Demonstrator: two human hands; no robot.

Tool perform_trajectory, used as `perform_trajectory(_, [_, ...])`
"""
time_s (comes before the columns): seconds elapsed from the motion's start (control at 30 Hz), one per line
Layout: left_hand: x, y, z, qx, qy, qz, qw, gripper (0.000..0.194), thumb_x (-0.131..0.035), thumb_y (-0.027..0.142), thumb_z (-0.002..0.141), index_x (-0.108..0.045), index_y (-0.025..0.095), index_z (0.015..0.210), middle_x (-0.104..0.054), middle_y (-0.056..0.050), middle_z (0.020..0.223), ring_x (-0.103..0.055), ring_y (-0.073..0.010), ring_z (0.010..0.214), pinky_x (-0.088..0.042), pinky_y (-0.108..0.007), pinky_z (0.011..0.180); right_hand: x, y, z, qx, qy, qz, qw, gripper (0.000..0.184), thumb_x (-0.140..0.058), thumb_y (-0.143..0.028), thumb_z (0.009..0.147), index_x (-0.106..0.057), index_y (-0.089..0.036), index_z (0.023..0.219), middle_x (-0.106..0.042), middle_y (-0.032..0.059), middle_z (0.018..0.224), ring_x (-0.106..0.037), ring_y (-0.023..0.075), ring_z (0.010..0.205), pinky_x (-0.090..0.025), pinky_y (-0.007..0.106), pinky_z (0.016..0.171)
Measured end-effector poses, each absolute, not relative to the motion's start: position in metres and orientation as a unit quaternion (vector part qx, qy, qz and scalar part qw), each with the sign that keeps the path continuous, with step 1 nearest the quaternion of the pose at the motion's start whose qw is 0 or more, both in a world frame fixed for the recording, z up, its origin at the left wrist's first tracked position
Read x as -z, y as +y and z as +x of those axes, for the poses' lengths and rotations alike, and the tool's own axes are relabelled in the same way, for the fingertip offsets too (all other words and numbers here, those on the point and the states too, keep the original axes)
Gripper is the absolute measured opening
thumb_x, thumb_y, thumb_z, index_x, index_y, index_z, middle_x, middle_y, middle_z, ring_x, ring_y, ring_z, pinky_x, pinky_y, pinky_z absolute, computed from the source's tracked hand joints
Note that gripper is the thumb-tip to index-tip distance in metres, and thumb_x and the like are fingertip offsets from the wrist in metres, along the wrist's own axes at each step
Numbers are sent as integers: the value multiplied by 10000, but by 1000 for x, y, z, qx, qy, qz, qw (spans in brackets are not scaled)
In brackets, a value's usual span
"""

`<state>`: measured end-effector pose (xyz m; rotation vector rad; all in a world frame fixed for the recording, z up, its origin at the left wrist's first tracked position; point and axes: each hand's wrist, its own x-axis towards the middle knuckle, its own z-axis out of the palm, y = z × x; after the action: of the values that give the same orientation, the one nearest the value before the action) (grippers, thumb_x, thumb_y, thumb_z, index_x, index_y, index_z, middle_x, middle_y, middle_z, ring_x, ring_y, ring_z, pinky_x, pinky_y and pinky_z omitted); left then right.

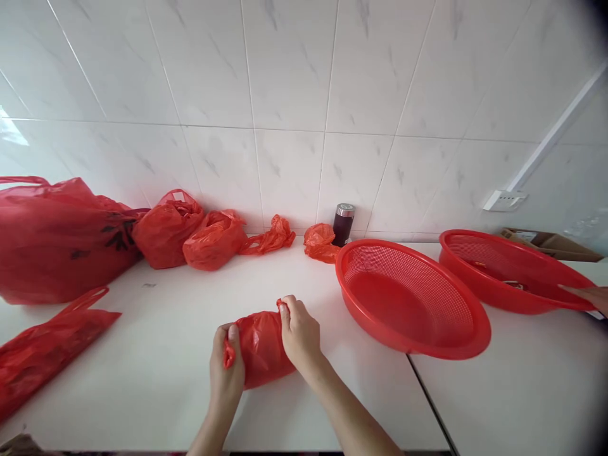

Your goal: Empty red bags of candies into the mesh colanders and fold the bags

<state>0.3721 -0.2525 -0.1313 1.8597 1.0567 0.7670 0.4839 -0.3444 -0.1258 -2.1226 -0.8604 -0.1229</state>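
Note:
A red plastic bag (264,352) is stretched between my two hands, just above the white table. My left hand (227,362) is closed around its left top corner, and a twisted loop of plastic pokes out past the thumb. On the other side my right hand (299,332) pinches the bag's right top corner, with a small tip of plastic showing above the fingers. The bag looks filled out, but its contents are hidden. Just right of my right hand stands a large red plastic basket (387,310) with perforated sides and nothing visible inside.
A second red basket (475,278) at right holds a few small items; another person's hand (586,296) reaches its rim. Along the wall are several red bags (216,244), a dark flask (343,225) and a cardboard box (553,244). A big red bag (61,247) stands left.

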Motion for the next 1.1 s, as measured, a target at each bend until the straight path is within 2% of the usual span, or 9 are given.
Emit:
perform_trajectory(0.13, [140,-232,390,-231,385,808,382,227,-315,414,929,-481,274,863,-629,20,759,-572,-168,668,-411,-245,586,144,-339,500,36,-345,-866,359,268,-269,-319,1006,-533,-280,976,-646,-51,682,-577,133,572,-283,229,541])
perform_trajectory(0.27, [145,-204,400,-152,369,867,299,82,-427,214,813,-479,267,777,-589,18,669,-488,-172,575,-291,-260,545,155,-336,521,42,-321,-877,355,230,-321,-317,989,-529,-269,903,-611,-49,605,-533,143,519,-230,233,518])
perform_trajectory(0.4, [150,-194,409,-118,360,895,236,114,-441,174,757,-482,266,811,-614,-20,738,-498,-203,612,-260,-285,564,162,-329,530,42,-302,-879,365,216,-356,-309,967,-515,-254,831,-559,-45,552,-470,142,474,-190,243,508])
perform_trajectory(0.53, [154,-196,412,-116,357,903,208,124,-417,160,756,-469,263,804,-607,-27,713,-505,-215,615,-282,-297,599,169,-329,530,39,-287,-867,405,210,-375,-333,947,-502,-250,801,-522,-40,541,-446,147,481,-181,251,516])
perform_trajectory(0.67, [153,-197,409,-127,368,894,220,116,-382,235,830,-490,275,840,-630,-27,743,-556,-224,678,-329,-288,624,171,-335,531,29,-239,-841,484,218,-326,-371,953,-486,-257,858,-524,-36,574,-468,159,509,-247,239,516])
perform_trajectory(0.8, [147,-200,393,-141,398,869,259,272,-256,414,929,-503,306,894,-667,0,782,-588,-204,673,-375,-259,576,171,-340,537,13,-173,-798,577,241,-257,-389,963,-429,-255,861,-479,-46,579,-468,158,513,-327,229,497])
perform_trajectory(0.9, [140,-201,373,-153,398,862,276,371,-217,521,931,-508,307,843,-663,28,750,-575,-180,664,-418,-241,590,170,-341,541,-4,-150,-761,631,221,-270,-384,955,-404,-256,835,-434,-58,571,-457,150,511,-362,224,489])
perform_trajectory(1.0, [134,-200,352,-187,401,848,292,393,-302,578,892,-558,293,806,-690,18,812,-608,-189,742,-457,-251,652,169,-340,541,-16,-142,-732,666,204,-300,-376,946,-413,-254,827,-430,-58,579,-458,145,525,-377,220,499])
perform_trajectory(1.1, [130,-198,338,-227,390,813,367,427,-416,642,823,-609,267,757,-705,-6,815,-641,-221,802,-500,-292,728,166,-338,539,-19,-142,-714,685,204,-330,-391,942,-437,-254,837,-453,-55,590,-471,146,542,-389,225,527])
